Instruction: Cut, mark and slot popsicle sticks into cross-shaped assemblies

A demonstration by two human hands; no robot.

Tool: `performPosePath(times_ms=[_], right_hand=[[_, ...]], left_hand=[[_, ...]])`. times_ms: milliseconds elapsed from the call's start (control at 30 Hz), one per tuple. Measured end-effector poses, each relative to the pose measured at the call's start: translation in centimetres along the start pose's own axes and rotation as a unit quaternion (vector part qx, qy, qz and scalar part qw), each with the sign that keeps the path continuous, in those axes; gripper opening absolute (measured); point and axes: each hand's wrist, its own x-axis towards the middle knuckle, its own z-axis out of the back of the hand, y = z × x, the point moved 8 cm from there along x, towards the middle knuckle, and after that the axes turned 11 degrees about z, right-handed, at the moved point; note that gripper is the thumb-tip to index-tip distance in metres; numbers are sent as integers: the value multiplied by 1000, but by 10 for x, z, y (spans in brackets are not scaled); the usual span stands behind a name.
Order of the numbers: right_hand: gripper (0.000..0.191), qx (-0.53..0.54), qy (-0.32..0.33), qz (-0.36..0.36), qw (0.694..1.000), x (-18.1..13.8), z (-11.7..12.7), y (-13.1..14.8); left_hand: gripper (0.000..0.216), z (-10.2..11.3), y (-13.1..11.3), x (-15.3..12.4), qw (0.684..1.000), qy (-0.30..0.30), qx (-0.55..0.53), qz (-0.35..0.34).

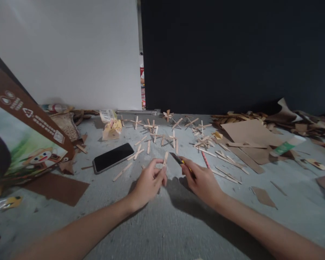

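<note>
Head view: I have both bare hands in the middle of the scene, above a grey work surface (154,231). Left hand (150,180): thumb and fingers pinched together on a flat wooden stick (166,157), which is tilted slightly, its free end pointing to the far side. Right hand (204,180): fingers wrapped closed around a yellow-and-black cutter knife (176,158); I see its blade pointing left, the tip just beside the stick with a narrow gap between. Beyond the hands I note a spread of crossed wooden sticks (154,131), several standing up. A phone (114,157) with a dark screen lies left of the left hand; farther left, a printed carton (29,144) stands tilted, with a brown sheet (59,187) flat at its near side. Right of the right hand I log a red patterned stick (205,159) among loose sticks, then cardboard pieces (246,131) and a green-and-white tube (288,145) farther right. A pale panel (70,54) and a dark panel (233,54) close off the far side.
</note>
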Motion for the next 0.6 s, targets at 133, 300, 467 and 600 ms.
performPosePath(times_ms=[133,300,467,600], right_hand=[[33,84,23,-56,995,3,3,13],[30,126,58,-54,989,6,4,31],[30,127,76,-51,988,4,1,33],[31,133,75,-53,987,3,-2,31]], left_hand=[[39,3,2,-1,999,-14,-39,14],[44,5,2,-2,997,-33,-62,14],[42,5,2,-3,997,-38,-64,7],[38,5,2,-3,997,-39,-60,-7]])
